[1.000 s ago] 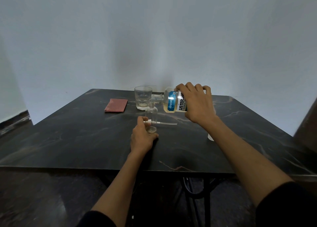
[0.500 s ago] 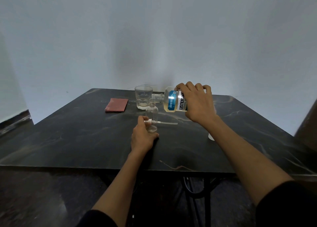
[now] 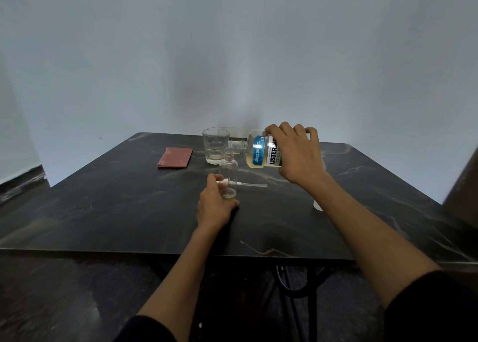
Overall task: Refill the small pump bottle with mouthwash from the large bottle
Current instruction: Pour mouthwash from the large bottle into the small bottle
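Observation:
A small clear bottle (image 3: 228,172) stands upright on the dark marble table (image 3: 103,207), its neck uncapped. My left hand (image 3: 213,206) grips its base and also pinches the white pump head with its long tube (image 3: 248,184), which sticks out to the right. My right hand (image 3: 297,155) holds the large mouthwash bottle (image 3: 260,152) tipped on its side, its open neck pointing left just above the small bottle's mouth. Pale yellow liquid lies in the large bottle's lower side. I cannot tell whether liquid is flowing.
An empty drinking glass (image 3: 216,145) stands just behind the small bottle. A folded red cloth (image 3: 176,157) lies at the back left. A white cap (image 3: 317,205) sits on the table under my right forearm. A dark object edges in at the far right.
The large bottle has stayed tipped over the small bottle's mouth with almost no shift. Both hands have kept their grips.

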